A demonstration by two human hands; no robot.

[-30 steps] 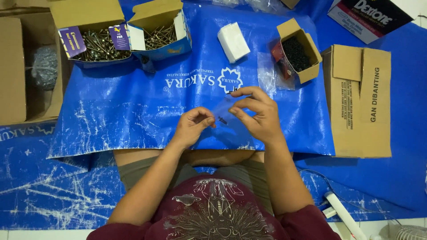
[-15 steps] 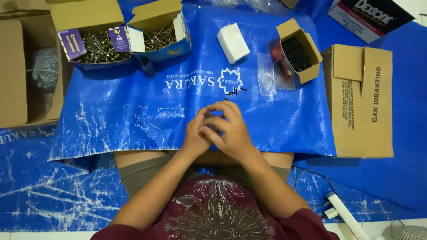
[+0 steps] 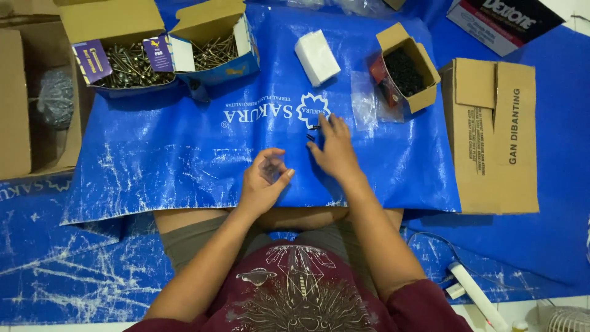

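Your right hand [image 3: 335, 150] covers most of the small dark screws [image 3: 312, 132] on the blue tarp [image 3: 184, 160]. Whatever your curled left hand [image 3: 264, 181] pinches is too small to tell. The picture's bottom edge cuts off the white fan [image 3: 568, 320].

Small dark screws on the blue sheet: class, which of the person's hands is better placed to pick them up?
Right. The right hand has its fingertips at the small dark screws; the left hand sits nearer the body, curled around a small clear bag.

Beyond the fingers [image 3: 319, 126] sit a white box [image 3: 317, 49] and a small open carton of black screws [image 3: 409, 66]. Far left of them, two open cartons [image 3: 153, 43] hold screws; a flat brown carton [image 3: 496, 132] lies right.
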